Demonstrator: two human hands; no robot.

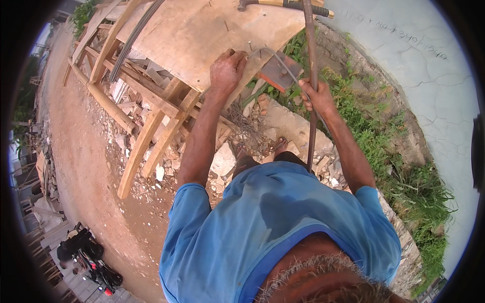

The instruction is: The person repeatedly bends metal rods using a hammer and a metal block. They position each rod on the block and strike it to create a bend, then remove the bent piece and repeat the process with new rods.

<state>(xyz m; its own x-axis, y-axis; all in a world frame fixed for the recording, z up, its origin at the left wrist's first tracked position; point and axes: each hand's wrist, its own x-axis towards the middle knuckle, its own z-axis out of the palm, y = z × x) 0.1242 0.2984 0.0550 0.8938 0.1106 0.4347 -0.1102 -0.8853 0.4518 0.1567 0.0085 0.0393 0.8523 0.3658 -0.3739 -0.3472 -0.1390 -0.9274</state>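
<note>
My left hand [227,72] is closed at the right edge of a plywood board [187,35], around one end of a thin grey metal rod. From that fist the thin metal rod [289,70] bends past upright nails [250,46] in the board and slants down to the right. My right hand [318,97] is closed around its other part, and the tail sticks out below the hand. A long brown metal pole [309,40] stands upright at the right hand; whether the fingers also grip it I cannot tell.
A hammer [283,4] lies at the board's far edge. Grey rods [134,40] hang over its left side, above timber legs [146,136]. A dark plate with an orange edge [280,73] sits beside the board. Rubble [222,161] surrounds my feet; plants [364,121] line a wall [424,65].
</note>
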